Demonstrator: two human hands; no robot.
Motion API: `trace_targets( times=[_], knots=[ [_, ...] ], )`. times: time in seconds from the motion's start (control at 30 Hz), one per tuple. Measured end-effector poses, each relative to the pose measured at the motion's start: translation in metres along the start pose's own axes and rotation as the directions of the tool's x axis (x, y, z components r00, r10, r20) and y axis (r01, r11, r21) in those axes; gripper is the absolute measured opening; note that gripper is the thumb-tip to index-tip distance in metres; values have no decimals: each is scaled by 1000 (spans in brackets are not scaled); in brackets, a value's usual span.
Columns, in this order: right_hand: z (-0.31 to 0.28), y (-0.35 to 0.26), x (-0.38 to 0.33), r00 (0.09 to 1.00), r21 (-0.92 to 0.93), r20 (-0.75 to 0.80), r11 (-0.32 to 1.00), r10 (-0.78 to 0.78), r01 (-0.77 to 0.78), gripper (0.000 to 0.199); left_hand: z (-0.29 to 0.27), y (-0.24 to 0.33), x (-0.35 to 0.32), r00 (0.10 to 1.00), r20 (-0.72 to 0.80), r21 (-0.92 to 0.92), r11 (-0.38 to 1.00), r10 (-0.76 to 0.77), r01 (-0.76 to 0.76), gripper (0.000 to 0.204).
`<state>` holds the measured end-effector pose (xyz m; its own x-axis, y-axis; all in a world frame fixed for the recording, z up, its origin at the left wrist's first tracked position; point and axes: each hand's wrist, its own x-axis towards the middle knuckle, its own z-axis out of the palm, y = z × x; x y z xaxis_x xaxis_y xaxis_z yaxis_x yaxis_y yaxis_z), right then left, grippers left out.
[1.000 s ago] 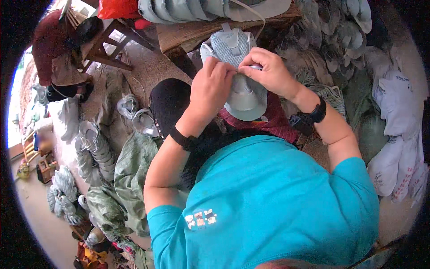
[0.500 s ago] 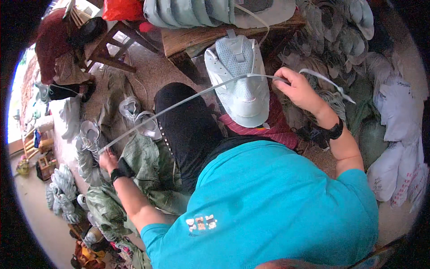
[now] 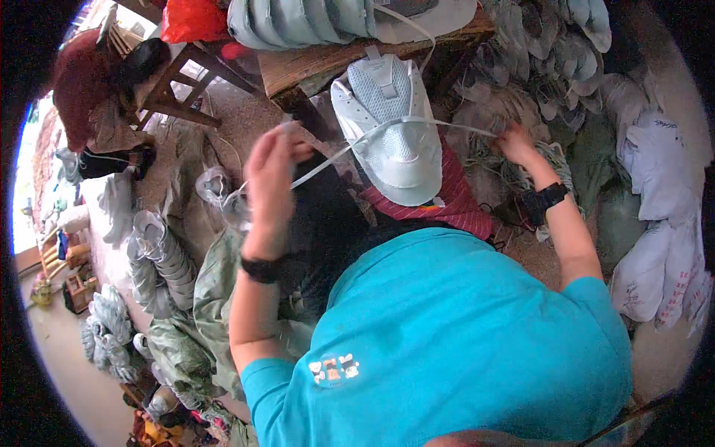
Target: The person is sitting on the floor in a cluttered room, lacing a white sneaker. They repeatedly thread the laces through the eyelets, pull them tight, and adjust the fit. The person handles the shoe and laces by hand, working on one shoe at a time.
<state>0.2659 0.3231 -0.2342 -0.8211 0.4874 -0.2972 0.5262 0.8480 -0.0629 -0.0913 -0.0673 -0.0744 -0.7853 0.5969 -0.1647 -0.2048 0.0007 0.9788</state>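
A pale blue-white sneaker upper rests toe toward me over a red striped cloth by my knees. Across its front runs a flat white shoelace, stretched out to both sides. My right hand, at the right of the shoe, has its fingers closed on the lace. Raised left of the shoe is my left hand, smeared by motion. The lace's left part passes behind that hand, and whether the fingers hold it does not show.
A wooden bench ahead bears a row of nested shoe uppers. Bundled uppers pile up at the far right, with white sacks below. Left are paired shoes, a green sack and a wooden stool.
My left hand has risen from the lower left toward the shoe. My right hand has shifted slightly right with the lace, and the lace's left part has slackened into a curve.
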Motion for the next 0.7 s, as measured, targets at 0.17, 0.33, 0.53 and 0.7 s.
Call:
trace_targets(
  times=[0.17, 0.33, 0.53, 0.7],
  knots=[
    [-12, -2, -26, 774, 645, 551, 430, 312, -632, 21, 62, -21, -7, 986, 166, 170, 984, 34, -63, 19],
    [14, 8, -45, 756, 761, 491, -635, 432, -131, 22, 71, -21, -13, 969, 241, 325, 945, -54, -28, 21],
    [38, 29, -37, 904, 758, 145, -633, 401, 159, 24, 81, -19, -9, 964, 263, 312, 941, 46, -130, 22],
    [-42, -24, -27, 926, 889, -23, -416, 378, 192, 38, 74, -20, -15, 974, 215, 289, 957, -73, 8, 21]
  ],
)
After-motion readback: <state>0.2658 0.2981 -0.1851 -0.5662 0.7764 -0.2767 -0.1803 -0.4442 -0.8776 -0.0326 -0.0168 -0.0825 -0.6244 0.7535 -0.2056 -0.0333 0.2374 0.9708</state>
